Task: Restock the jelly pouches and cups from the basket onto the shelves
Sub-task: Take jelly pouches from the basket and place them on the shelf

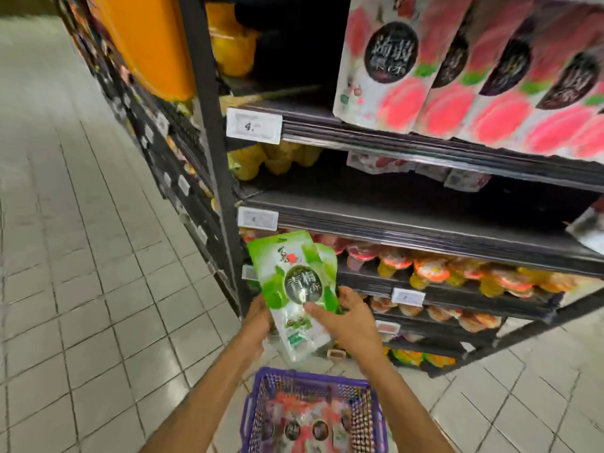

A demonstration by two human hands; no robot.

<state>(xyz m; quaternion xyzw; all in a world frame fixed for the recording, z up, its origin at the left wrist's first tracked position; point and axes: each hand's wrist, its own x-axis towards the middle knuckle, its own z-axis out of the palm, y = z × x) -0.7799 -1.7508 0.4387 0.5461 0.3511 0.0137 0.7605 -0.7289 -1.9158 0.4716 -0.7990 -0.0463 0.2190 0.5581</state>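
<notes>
Just above the basket (310, 377), left hand (258, 317) and right hand (348, 322) are pinching two green pouches (295, 282) in curled fingers; the rear one is sitting askew and could be slipping free.

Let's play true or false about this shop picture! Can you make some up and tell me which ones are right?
1. Both hands are holding green pouches. True: the left hand and the right hand grip the green pouches.
2. The basket is red. False: the basket is purple.
3. The basket has nothing in it. False: reddish pouches lie inside.
4. Pink pouches stand on the upper shelf on the right. True: the pink pouches stand in a row there.
</notes>
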